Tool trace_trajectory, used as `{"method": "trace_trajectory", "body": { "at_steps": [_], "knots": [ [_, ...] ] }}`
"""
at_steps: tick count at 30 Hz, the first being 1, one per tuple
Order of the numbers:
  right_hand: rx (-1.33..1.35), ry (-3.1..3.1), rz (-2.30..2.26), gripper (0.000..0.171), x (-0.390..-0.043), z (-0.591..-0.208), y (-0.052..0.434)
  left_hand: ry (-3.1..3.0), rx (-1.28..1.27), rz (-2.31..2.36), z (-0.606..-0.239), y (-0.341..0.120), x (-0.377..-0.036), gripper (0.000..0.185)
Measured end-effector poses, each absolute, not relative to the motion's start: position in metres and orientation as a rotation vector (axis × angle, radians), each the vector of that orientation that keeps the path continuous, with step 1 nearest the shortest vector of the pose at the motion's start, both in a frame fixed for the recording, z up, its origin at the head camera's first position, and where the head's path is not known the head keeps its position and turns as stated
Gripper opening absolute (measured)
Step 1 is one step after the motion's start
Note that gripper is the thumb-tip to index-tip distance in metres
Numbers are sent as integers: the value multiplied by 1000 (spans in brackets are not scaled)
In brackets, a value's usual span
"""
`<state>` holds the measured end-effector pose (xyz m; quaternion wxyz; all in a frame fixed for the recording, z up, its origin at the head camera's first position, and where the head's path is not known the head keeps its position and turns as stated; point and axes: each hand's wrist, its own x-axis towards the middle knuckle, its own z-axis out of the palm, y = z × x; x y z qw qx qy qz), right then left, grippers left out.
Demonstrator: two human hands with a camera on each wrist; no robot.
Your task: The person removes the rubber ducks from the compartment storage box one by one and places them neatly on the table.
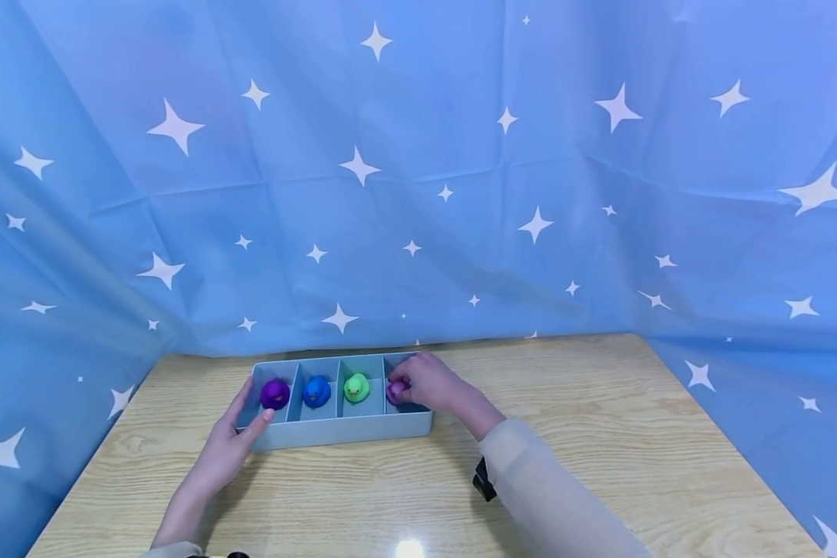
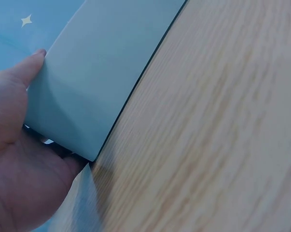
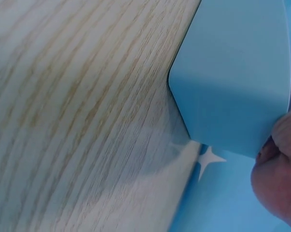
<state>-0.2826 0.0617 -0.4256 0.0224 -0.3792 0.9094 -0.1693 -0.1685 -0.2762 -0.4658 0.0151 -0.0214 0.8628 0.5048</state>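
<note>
A grey-blue box [image 1: 342, 430] with a row of compartments sits on the wooden table. From left to right, its compartments hold a purple toy duck [image 1: 275, 394], a blue toy duck [image 1: 317, 391], a light green toy duck [image 1: 356, 387] and a pinkish-purple toy duck [image 1: 394, 390]. My left hand [image 1: 226, 446] grips the box's left end, thumb at the front rim and fingers along the end wall. Reaching into the rightmost compartment, my right hand [image 1: 428, 381] pinches the pinkish-purple duck, which its fingers partly hide. In the right wrist view, the box wall [image 3: 232, 72] hides those fingertips.
Wooden table [image 1: 600, 449] surface extends in front of the box and to its right. A blue cloth [image 1: 418, 194] with white stars hangs behind the table and along both sides. A dark device [image 1: 484, 480] is at the right wrist.
</note>
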Motion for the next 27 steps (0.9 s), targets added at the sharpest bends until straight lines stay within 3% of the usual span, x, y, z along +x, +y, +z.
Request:
{"method": "trace_trajectory", "body": {
  "at_steps": [18,24,27],
  "knots": [
    [-1133,2778,-595,23,-283,-425,65,2607,-120,1582,-466,-275,-173,85],
    [-1185,2748,-710,7,-281,-412,68,2601,-129,1568,-466,-275,-174,84],
    [-1185,2750,-762,13,-279,-408,69,2591,-148,1568,-466,-276,-174,84]
  ]
}}
